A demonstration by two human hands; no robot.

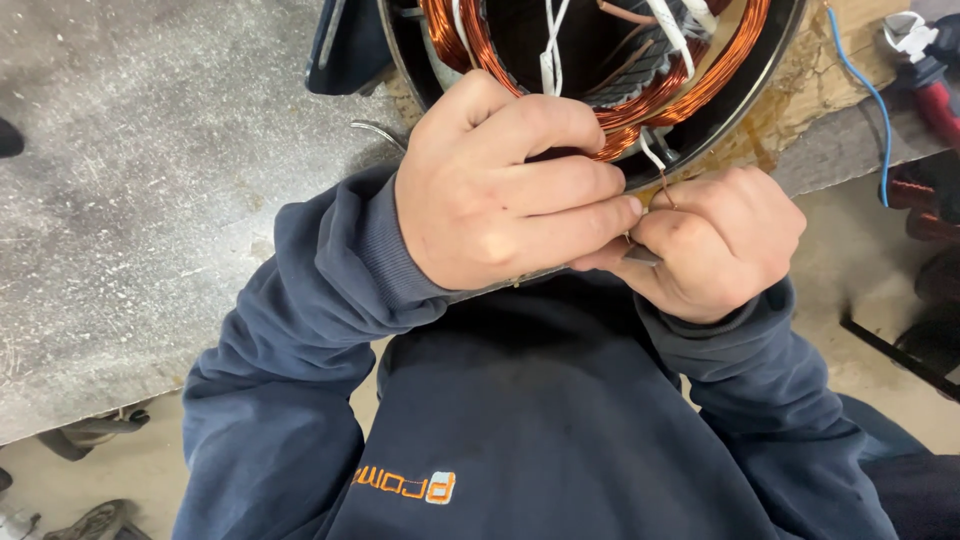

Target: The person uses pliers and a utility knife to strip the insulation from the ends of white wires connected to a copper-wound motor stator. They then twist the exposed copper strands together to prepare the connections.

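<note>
A round black motor stator (770, 55) with copper wire coils (640, 105) and white sleeving lies on the workbench edge in front of me. My left hand (500, 190) is curled against the near rim of the stator, fingers pressed on the copper winding. My right hand (720, 240) is closed beside it, pinching a thin copper wire end (664, 188) and a small grey tool (640, 255) between thumb and fingers. Both hands touch at the fingertips. My dark blue sweatshirt sleeves fill the lower view.
A grey scratched workbench top (150, 200) spreads to the left. A blue wire (868, 90) runs over a wooden board (820, 80) at the right. Red-handled pliers (930, 80) lie at the far right. Concrete floor shows below right.
</note>
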